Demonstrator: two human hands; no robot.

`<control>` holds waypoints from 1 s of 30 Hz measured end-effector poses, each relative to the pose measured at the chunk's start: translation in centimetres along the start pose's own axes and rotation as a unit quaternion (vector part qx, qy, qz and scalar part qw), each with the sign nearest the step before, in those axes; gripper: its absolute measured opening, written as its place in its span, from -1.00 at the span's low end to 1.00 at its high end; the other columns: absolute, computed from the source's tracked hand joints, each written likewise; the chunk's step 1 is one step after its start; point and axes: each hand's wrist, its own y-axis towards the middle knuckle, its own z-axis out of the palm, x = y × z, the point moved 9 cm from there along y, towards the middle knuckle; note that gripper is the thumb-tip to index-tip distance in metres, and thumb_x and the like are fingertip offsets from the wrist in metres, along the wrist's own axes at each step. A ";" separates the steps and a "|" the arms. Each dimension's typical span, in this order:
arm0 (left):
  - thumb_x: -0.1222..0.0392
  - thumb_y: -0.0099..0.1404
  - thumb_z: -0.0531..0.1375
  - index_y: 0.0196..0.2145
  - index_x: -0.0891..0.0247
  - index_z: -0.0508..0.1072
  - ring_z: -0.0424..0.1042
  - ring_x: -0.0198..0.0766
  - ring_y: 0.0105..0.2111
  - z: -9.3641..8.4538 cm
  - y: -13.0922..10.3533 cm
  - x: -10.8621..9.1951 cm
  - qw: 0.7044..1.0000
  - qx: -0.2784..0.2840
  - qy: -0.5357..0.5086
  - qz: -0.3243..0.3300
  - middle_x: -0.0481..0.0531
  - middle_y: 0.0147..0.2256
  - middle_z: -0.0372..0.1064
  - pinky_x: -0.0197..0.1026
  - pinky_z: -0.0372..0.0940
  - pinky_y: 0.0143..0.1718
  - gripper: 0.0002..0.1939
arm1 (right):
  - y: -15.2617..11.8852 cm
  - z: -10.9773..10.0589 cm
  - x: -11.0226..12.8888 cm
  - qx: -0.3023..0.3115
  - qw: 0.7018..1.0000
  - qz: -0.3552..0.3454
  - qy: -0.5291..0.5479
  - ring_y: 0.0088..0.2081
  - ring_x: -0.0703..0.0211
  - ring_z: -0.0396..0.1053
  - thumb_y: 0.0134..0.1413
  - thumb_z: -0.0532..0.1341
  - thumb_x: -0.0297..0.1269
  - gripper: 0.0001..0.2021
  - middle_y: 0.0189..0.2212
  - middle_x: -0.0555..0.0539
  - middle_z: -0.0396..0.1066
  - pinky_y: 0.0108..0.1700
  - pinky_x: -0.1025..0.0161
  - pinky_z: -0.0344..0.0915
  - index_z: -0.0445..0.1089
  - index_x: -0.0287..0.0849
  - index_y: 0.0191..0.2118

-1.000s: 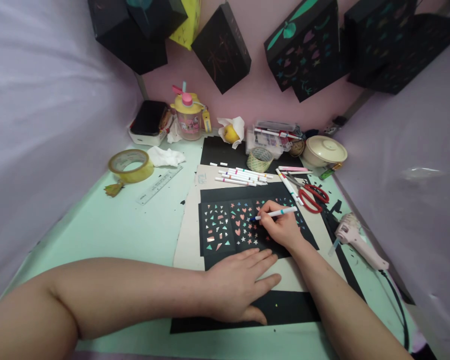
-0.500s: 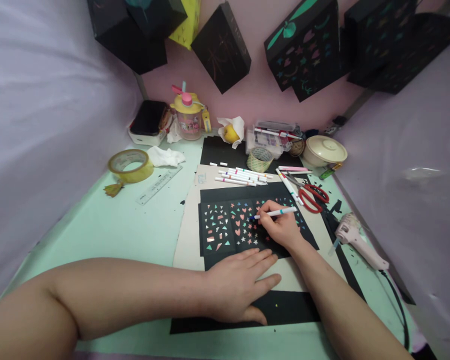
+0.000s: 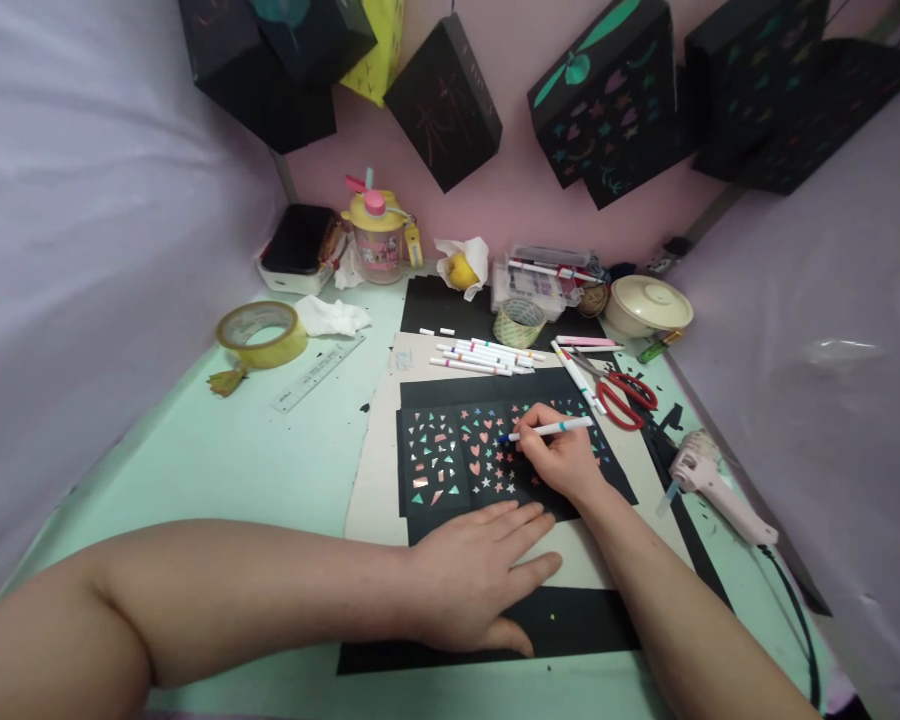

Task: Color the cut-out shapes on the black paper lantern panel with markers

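My right hand [image 3: 559,455] grips a white marker [image 3: 566,426] with a dark blue tip. The tip is at a sheet of black paper [image 3: 465,388] covered with small shiny hearts, stars and angular shapes; whether it touches, I cannot tell. Flat across the sheet's lower edge and the pale board [image 3: 375,480] lies my left hand [image 3: 484,575], fingers spread, holding nothing. Just beyond the paper is a pile of white markers [image 3: 487,356]. Scissors [image 3: 622,398] with red handles rest to the right, beside a few more markers.
Left of the board are a ruler [image 3: 319,373] and a yellow tape roll [image 3: 262,335]. A glue gun [image 3: 724,487] with its cord lies at right. At the back stand a drinking cup [image 3: 379,240], a clear tape roll [image 3: 520,322] and a lidded bowl [image 3: 649,305]. Black paper boxes [image 3: 446,105] hang above.
Almost nothing differs. The view has shifted very slightly; my right hand keeps the marker at nearly the same spot and my left hand stays flat.
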 end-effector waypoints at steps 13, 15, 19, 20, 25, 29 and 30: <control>-0.23 0.30 0.02 0.22 0.36 0.12 -0.09 0.05 0.27 -0.2 0.0 0.1 1.000 -0.006 0.003 -0.003 0.35 0.27 -0.11 0.00 -0.13 0.24 -0.27 | 0.1 0.2 0.0 0.008 1.000 -0.007 0.006 -0.56 0.27 0.24 0.03 0.11 -0.38 -0.86 -0.64 0.06 0.32 -0.48 0.32 0.15 0.28 -0.14 -0.52; -0.23 0.30 0.02 0.22 0.37 0.11 -0.09 0.04 0.27 -0.2 0.0 0.1 1.000 -0.005 0.006 -0.001 0.35 0.27 -0.11 0.00 -0.13 0.24 -0.28 | 0.1 0.2 0.0 0.009 1.000 -0.005 0.009 -0.55 0.27 0.25 0.03 0.12 -0.38 -0.87 -0.64 0.06 0.33 -0.47 0.32 0.16 0.28 -0.14 -0.52; -0.23 0.31 0.00 0.22 0.37 0.10 -0.10 0.06 0.27 -0.2 0.0 0.1 1.000 -0.003 0.010 0.002 0.36 0.27 -0.10 0.00 -0.14 0.24 -0.28 | 0.0 0.3 0.2 0.014 1.000 -0.011 0.022 -0.55 0.27 0.26 0.03 0.11 -0.39 -0.86 -0.63 0.06 0.34 -0.47 0.32 0.17 0.29 -0.14 -0.51; -0.23 0.31 0.00 0.22 0.37 0.10 -0.10 0.06 0.27 -0.2 0.0 0.1 1.000 -0.003 0.010 0.002 0.36 0.27 -0.10 0.00 -0.14 0.24 -0.28 | 0.0 0.4 0.3 0.016 0.999 -0.014 0.024 -0.56 0.27 0.25 0.03 0.11 -0.39 -0.86 -0.63 0.06 0.34 -0.47 0.32 0.16 0.29 -0.14 -0.51; -0.24 0.32 -0.02 0.22 0.37 0.09 -0.10 0.07 0.27 -0.2 0.0 0.1 1.000 0.003 0.011 0.003 0.37 0.27 -0.11 0.00 -0.14 0.24 -0.28 | 0.0 0.2 0.3 0.007 1.000 -0.017 0.007 -0.54 0.27 0.25 0.03 0.11 -0.39 -0.86 -0.62 0.05 0.33 -0.45 0.32 0.16 0.29 -0.15 -0.51; -0.23 0.32 -0.01 0.22 0.38 0.10 -0.10 0.08 0.27 -0.2 0.1 0.0 1.000 0.003 0.007 0.005 0.39 0.26 -0.11 0.01 -0.13 0.23 -0.28 | 0.0 0.2 0.2 0.009 1.000 -0.018 0.006 -0.55 0.28 0.25 0.04 0.11 -0.39 -0.87 -0.63 0.06 0.32 -0.46 0.32 0.15 0.30 -0.15 -0.50; -0.22 0.32 -0.01 0.22 0.38 0.10 -0.10 0.08 0.27 -0.2 0.1 0.0 1.000 0.001 0.005 0.005 0.39 0.26 -0.11 0.01 -0.13 0.23 -0.28 | 0.0 0.2 0.2 0.010 1.000 -0.017 0.009 -0.55 0.28 0.24 0.04 0.11 -0.39 -0.86 -0.63 0.06 0.32 -0.46 0.32 0.15 0.29 -0.15 -0.51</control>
